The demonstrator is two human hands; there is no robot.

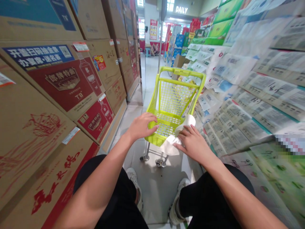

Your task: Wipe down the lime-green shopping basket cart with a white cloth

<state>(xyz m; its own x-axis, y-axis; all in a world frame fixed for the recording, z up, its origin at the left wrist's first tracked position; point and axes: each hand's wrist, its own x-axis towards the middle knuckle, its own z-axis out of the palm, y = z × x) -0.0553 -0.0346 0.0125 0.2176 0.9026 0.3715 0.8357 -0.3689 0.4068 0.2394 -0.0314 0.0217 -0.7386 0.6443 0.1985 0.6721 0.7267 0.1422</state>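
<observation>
A small lime-green shopping cart (pixel 175 95) stands in a shop aisle right in front of me. My left hand (pixel 141 126) rests on the cart's near left rim, fingers curled over the edge. My right hand (pixel 192 141) presses a white cloth (pixel 177 138) against the cart's near right corner, fingers mostly flat on it. My knees in black trousers and white shoes show below, as I crouch behind the cart.
Stacked cardboard cartons (pixel 59 86) wall the left side of the aisle. Packs of tissue paper (pixel 257 95) are piled along the right. The tiled floor (pixel 159 184) runs on toward more shelves and a "DAILY" sign (pixel 181 9) at the back.
</observation>
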